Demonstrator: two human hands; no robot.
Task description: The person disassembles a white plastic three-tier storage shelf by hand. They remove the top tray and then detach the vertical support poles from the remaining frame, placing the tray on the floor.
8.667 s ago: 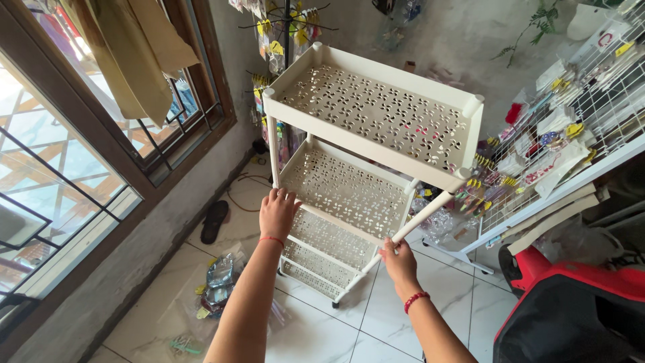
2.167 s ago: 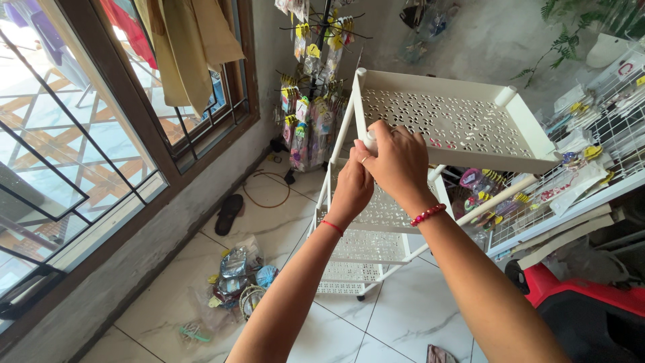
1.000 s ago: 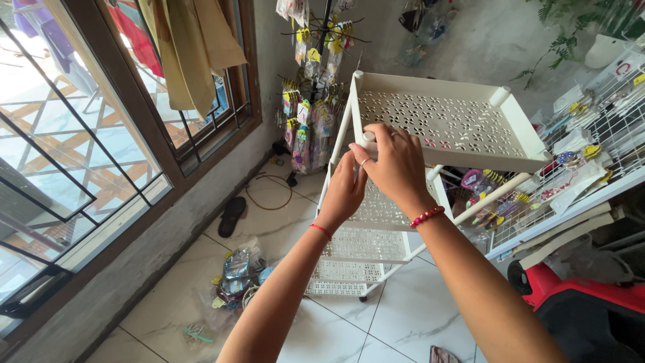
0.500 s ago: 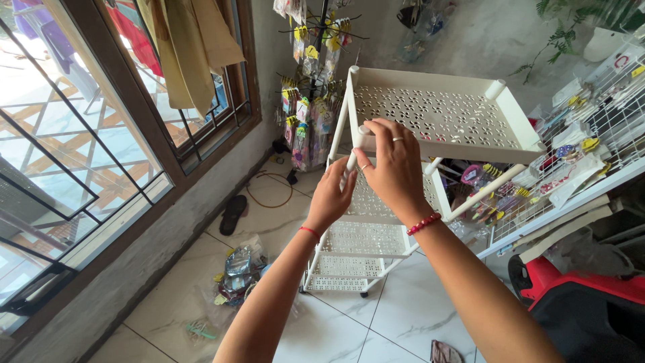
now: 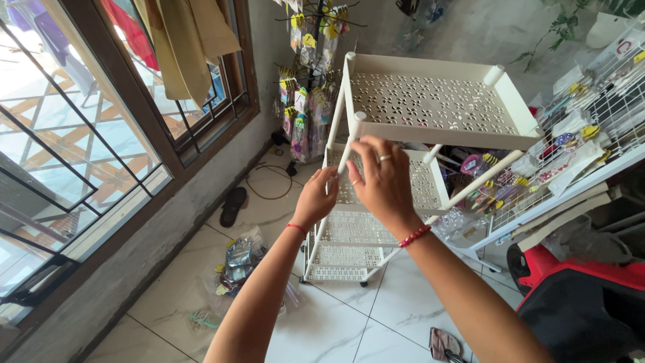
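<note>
Far to the left of our hands is a big window (image 5: 101,134) with dark bars, and yellow and red cloths (image 5: 181,40) hang in front of it. Down below our left hand, on the tiled floor (image 5: 336,329), lie a dark sandal (image 5: 234,205) and a small heap of shiny packets (image 5: 238,262).

Our left hand (image 5: 316,198) is closed around the thin white pole (image 5: 345,156) at the near corner of the white rack (image 5: 430,128). We hold it low, we think, so the pole stays straight and does not wobble. Just to its right, our right hand (image 5: 381,181) pinches the same pole a bit higher, right under the top tray (image 5: 437,101). The fingers curl on the pole where it meets the tray corner, so the tray may sit tight there. Both hands touch the pole and almost touch each other.

The rack stands on the floor in front of our hands. It has trays full of little holes, one above the other. The top tray tips a little.

Above our hands hangs a stand of small bright packets (image 5: 302,101). To the right of our right hand is a wire display (image 5: 591,128) full of little things. Below it is something red and black (image 5: 578,302).
</note>
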